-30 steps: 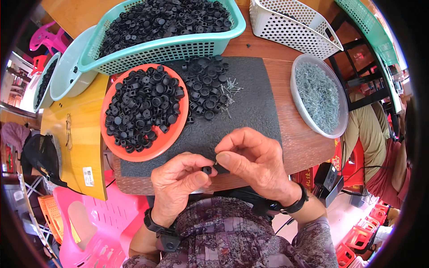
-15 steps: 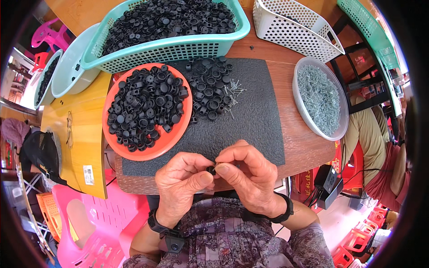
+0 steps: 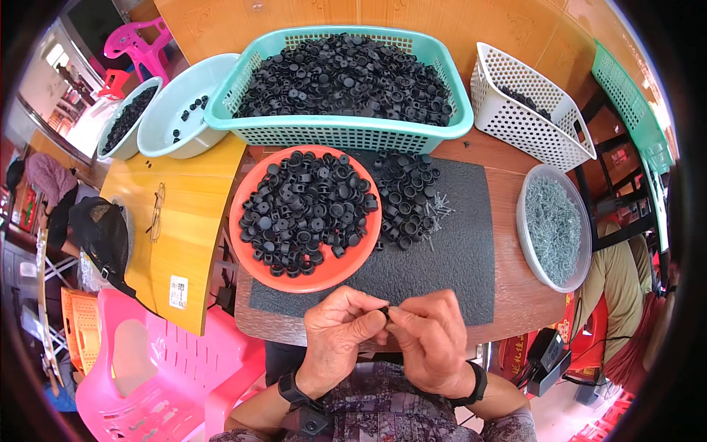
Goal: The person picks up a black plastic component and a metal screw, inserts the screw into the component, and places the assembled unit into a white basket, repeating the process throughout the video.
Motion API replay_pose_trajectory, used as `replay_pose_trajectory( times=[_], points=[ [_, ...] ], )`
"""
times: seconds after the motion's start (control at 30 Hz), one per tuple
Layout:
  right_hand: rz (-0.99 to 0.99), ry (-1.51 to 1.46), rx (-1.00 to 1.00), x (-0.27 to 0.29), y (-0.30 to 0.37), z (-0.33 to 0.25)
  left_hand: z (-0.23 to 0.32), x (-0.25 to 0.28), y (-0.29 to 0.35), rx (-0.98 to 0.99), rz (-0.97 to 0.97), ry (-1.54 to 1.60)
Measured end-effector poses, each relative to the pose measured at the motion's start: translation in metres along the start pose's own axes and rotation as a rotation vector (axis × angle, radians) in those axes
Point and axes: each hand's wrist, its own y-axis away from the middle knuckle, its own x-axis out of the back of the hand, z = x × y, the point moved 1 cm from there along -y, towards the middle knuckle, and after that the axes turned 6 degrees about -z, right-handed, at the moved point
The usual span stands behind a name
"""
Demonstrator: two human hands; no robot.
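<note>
My left hand (image 3: 335,339) pinches a small black plastic part (image 3: 384,312) between thumb and fingertips, above the table's near edge. Against it press the closed fingertips of my right hand (image 3: 433,342); whatever they pinch is hidden. Just beyond my hands, a round orange-red tray (image 3: 243,259) is heaped with black round plastic parts (image 3: 305,206). To its right, more black parts (image 3: 405,199) lie loose on a dark textured mat (image 3: 464,250). A few silver screws (image 3: 440,208) are scattered beside them.
A teal basket (image 3: 339,138) full of black parts stands at the back. Right of it are a white perforated basket (image 3: 526,131) and a clear tub (image 3: 521,221) of screws. Two pale basins (image 3: 177,140) stand at the left, behind glasses (image 3: 156,214). A pink chair (image 3: 169,353) is near left.
The whole view has shifted, so the table sits lower and further right in the picture. My hands stay together at the black part, and the right fingers have closed in tighter.
</note>
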Motion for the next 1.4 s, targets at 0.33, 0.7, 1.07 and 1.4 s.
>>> replay_pose_trajectory(
  times=[0.33,0.7,1.07,1.4],
  points=[
    [-0.165,-0.043,0.026,-0.004,-0.034,0.007,0.013,0.014,0.003,-0.072,0.104,-0.03],
    [-0.393,0.39,0.104,-0.056,-0.082,0.023,0.023,0.028,0.011,-0.187,0.145,-0.047],
    [-0.417,0.49,0.1,-0.063,-0.084,0.02,0.02,0.03,0.012,-0.172,0.107,-0.025],
    [-0.382,0.327,0.109,-0.06,-0.084,0.026,0.021,0.031,0.013,-0.16,0.156,-0.059]
  ],
)
